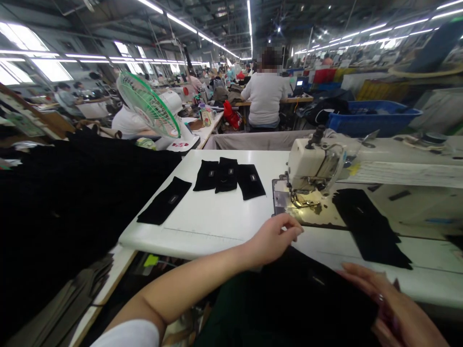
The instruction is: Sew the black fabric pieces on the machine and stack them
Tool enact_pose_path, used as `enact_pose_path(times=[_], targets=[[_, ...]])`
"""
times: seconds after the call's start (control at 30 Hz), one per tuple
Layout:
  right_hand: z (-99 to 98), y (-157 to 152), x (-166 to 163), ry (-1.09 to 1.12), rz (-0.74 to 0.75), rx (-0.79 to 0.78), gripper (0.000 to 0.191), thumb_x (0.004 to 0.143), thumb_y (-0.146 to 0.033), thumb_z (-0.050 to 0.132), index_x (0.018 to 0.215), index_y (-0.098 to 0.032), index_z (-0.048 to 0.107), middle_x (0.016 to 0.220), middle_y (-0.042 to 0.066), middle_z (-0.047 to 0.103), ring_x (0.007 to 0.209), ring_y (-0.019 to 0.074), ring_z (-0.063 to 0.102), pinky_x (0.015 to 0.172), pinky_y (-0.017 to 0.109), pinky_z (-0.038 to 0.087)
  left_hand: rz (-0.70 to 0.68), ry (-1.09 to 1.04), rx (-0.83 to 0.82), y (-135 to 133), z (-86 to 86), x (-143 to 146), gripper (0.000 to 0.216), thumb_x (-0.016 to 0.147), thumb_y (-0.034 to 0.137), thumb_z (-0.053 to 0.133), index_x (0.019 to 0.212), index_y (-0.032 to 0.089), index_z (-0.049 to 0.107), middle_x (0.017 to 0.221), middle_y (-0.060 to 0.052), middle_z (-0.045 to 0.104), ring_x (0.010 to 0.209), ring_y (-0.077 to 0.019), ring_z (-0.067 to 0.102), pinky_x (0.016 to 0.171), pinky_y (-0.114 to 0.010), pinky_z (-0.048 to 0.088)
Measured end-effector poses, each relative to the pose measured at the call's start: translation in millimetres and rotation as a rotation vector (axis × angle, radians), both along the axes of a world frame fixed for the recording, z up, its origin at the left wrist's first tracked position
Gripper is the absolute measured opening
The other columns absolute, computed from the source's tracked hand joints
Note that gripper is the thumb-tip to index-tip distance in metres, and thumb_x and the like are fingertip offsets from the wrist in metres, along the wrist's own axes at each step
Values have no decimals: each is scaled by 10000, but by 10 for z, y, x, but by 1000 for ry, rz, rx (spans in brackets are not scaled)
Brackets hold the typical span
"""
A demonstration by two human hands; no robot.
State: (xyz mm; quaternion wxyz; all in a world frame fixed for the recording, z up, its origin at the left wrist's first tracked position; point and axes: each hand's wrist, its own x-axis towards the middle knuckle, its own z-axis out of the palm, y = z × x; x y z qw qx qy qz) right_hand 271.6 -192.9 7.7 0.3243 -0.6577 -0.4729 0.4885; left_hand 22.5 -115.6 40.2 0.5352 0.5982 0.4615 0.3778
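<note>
Held piece [302,284]: one, black cloth with a small pale mark; lies in front of the table [213,226], over the lap, between the two hands, clear of the needle area.

Left hand [277,236]: one, at the upper corner of the held piece; thumb and fingers drawn together; whether cloth is pinched between them, cannot tell.

Right hand [385,299]: one, grasping the right edge of the held piece; some fingers hidden.

Lone piece [164,202]: one, black, with label; flat at the table's left, apart from the rest.

Trio [227,176]: three black pieces, each with a label, set side by side with edges overlapping or touching, left of the machine [307,164].

Bed piece [369,226]: black, pale mark; lies partly on the machine bed, partly on the table; number of layers, cannot tell.

Heap [72,193]: large, black, left of the table; whether finished or waiting, not shown.

Stage: judged midway through a batch. Four laid-out pieces bear labels and appear done in that respect. The held piece appears in hand between steps; its seams are too dark to read. No cloth shows under the presser foot [304,200].
</note>
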Motion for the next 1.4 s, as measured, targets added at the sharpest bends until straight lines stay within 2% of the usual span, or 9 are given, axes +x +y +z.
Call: enact_pose_path(times=[0.17, 0.37, 0.57, 0.73, 0.83, 0.93, 1.03, 1.2, 1.4], targets=[[-78, 27, -300, -127, 189, -23, 546, 672, -651, 717, 1026, -237, 767, 878, 76, 762, 742, 277, 699, 657, 345, 578, 113, 33, 74, 15, 83, -77, 151, 927, 296, 593, 949, 165, 663, 842, -16, 658, 762, -139, 598, 739, -259, 488], [116, 247, 21, -313, 197, 88, 393, 737, -631, 680, 814, -254, 761, 826, 45, 749, 753, 270, 699, 691, 328, 570, -521, 255, -53, 99, 213, -287, 294, 722, 389, 840, 896, 176, 737, 809, 17, 678, 732, -128, 576, 681, -226, 423], [402, 462, -48, -249, 81, 221, 338, 773, -542, 678, 686, -216, 684, 662, 26, 636, 645, 191, 599, 590, 274, 496, -518, 281, -161, 220, 215, -454, 176, 793, 325, 741, 781, 158, 687, 706, 48, 573, 675, -100, 489, 633, -206, 367], [485, 696, -298, -82, 76, 269, 277, 732, -468, 736, 713, -193, 711, 705, 22, 665, 672, 164, 590, 637, 272, 481, -731, 210, -380, 375, 172, -408, 259, 759, 363, 777, 918, 173, 704, 804, 23, 659, 744, -127, 570, 700, -226, 428], [478, 794, -437, 9, 201, 255, 261, 742, -442, 736, 721, -183, 707, 699, 8, 674, 678, 158, 605, 641, 268, 478, -672, 83, -348, 361, 158, -206, 419, 739, 367, 797, 1096, 185, 675, 876, 11, 668, 789, -144, 592, 736, -249, 453], [463, 843, -455, 17, 190, 274, 263, 741, -435, 745, 724, -176, 703, 701, 7, 680, 678, 159, 611, 644, 271, 474, -647, 100, -295, 357, 117, -85, 291, 764, 394, 765, 925, 160, 699, 779, 17, 642, 718, -132, 564, 691, -245, 443], [453, 824, -297, -61, 116, 294, 256, 769, -442, 730, 769, -185, 732, 766, 20, 711, 729, 176, 636, 696, 286, 485, -599, 140, -317, 430, 80, -195, 261, 784, 405, 737, 872, 160, 713, 787, 8, 671, 727, -135, 578, 705, -251, 450], [360, 654, -28, -127, 103, 256, 258, 821, -431, 647, 850, -203, 763, 894, 44, 748, 862, 219, 672, 823, 325, 499, -310, 184, -288, 687, 111, -560, 315, 734, 421, 772, 897, 157, 721, 874, -30, 724, 798, -171, 627, 781, -296, 481], [87, 350, -325, -62, 62, 114, 266, 782, -434, 678, 865, -186, 729, 784, 30, 712, 722, 200, 643, 687, 314, 511, -189, 301, -99, 1030, 142, -483, 321, 861, 428, 597, 989, 168, 736, 875, -32, 725, 793, -179, 627, 741, -293, 474]])
